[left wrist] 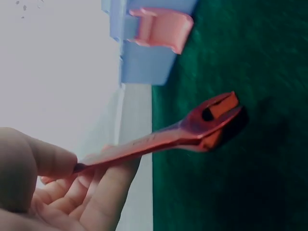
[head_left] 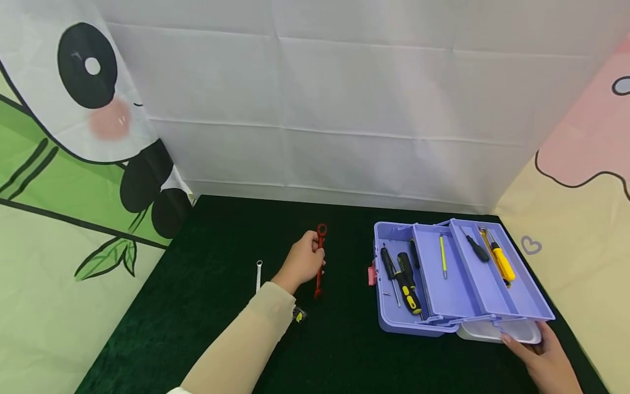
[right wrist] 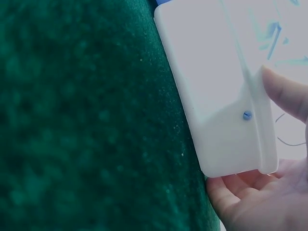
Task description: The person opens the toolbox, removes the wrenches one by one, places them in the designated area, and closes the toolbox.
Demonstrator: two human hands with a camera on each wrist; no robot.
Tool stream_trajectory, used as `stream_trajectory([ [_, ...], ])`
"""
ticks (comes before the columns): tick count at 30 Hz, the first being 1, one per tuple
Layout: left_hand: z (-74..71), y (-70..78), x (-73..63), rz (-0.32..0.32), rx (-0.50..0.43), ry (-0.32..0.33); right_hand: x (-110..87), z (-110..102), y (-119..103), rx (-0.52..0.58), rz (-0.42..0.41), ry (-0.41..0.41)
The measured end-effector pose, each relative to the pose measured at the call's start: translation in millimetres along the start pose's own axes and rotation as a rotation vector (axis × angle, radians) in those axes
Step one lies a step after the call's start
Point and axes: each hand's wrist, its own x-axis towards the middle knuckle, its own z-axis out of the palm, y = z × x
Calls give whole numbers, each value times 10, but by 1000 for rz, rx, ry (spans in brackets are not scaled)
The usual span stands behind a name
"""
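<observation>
Raised over the dark green cloth, my left hand point(head_left: 300, 261) pinches a red combination wrench point(head_left: 319, 276) between thumb and fingers. Its open end point(left wrist: 211, 115) points away from the palm in the left wrist view. Beside that forearm lies a silver wrench point(head_left: 258, 273), partly covered by the sleeve. A small black and yellow thing point(head_left: 298, 314) also peeks out there. My right hand point(head_left: 548, 358) grips the corner of the white lid point(right wrist: 207, 82) of the lilac toolbox point(head_left: 413, 329), thumb on one side and fingers beneath.
The toolbox stands unfolded at the right, with screwdrivers point(head_left: 407, 282) in its base. Its raised trays carry a yellow-green pencil-like tool point(head_left: 443, 256), a small dark screwdriver point(head_left: 476, 249) and a yellow-handled tool point(head_left: 502, 262). A pink latch point(head_left: 371, 274) juts from its left side. White fabric point(head_left: 344, 109) hangs behind.
</observation>
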Motion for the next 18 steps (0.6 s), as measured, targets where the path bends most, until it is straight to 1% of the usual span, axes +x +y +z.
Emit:
stream_trajectory([
  [4,-27,-121,1,-59,35,63,-5,7,12,-1,-3,-5],
  [7,-57,-181,-2,-103,63,89,-8,8,19,-12,-7,-11],
  [10,-82,-230,-14,-168,94,99,-7,11,20,-23,-6,-14],
  [14,-100,-297,-18,-259,125,93,-6,13,8,-20,-2,-8],
  [18,-89,-370,-3,-316,154,104,-14,40,10,-1,-5,5],
])
